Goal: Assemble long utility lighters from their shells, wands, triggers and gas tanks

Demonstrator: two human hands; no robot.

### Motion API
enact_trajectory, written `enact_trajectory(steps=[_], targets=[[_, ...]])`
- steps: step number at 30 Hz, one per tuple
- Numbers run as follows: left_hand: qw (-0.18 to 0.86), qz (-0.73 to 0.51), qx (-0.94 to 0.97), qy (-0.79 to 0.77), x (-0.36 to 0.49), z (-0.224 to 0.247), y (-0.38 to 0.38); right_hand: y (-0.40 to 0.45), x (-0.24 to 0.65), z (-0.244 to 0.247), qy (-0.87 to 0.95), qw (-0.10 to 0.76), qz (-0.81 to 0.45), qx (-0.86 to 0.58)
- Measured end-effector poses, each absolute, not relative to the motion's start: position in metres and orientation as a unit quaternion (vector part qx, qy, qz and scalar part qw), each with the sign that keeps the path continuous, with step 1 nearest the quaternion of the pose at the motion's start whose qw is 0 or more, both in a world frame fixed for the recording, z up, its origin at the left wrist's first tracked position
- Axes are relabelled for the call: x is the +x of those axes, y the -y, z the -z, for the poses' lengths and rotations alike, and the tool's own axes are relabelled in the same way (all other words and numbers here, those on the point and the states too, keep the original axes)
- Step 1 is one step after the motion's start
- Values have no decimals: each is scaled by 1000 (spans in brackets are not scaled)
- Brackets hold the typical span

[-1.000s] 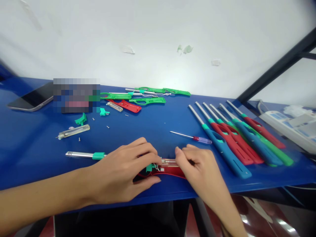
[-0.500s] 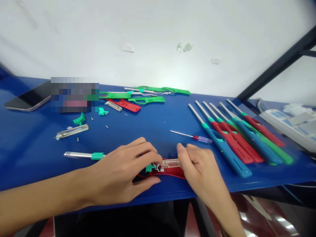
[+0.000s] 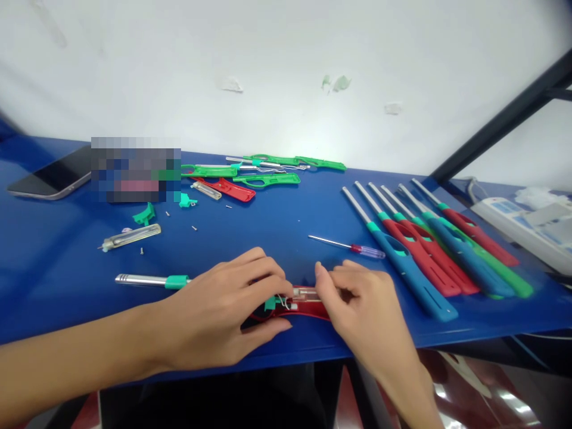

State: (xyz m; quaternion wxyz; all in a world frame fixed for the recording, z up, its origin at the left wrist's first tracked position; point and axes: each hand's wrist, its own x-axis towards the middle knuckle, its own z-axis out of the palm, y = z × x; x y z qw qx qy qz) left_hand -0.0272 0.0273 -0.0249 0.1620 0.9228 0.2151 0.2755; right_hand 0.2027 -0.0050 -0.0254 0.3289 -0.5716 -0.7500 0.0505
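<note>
At the near edge of the blue tabletop (image 3: pixel 254 229), the left hand (image 3: pixel 223 313), loosely bent, holds the opened red lighter (image 3: pixel 313 310) around its middle, while the right hand (image 3: pixel 361 304) curls over its right end, thumb by the clear tank (image 3: pixel 305 294), its grip impossible to tell.

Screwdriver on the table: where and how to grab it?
Probably best by its translucent purple handle, from above with the right hand, which is nearest. The handle is thicker than the thin metal shaft and points right. Pinch across its long sides, since its end lies close to the nearest blue lighter.
</note>
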Motion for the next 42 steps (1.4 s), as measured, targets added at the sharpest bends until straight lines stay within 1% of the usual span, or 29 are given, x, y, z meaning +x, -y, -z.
enact_trajectory(steps=[11,18,34,38,42], targets=[[158,-279,923,-214,-27,23,-27,8,199,30,729,333,41,-597],[163,-281,921,-215,-28,23,-25,10,200,32,689,289,122,-654],[159,-297,917,-213,-28,24,-26,8,203,36,704,286,133,-636],[156,-293,917,-223,-28,23,-25,11,202,34,705,317,122,-623],[151,-290,917,-227,-29,23,-24,14,201,30,725,360,103,-578]])
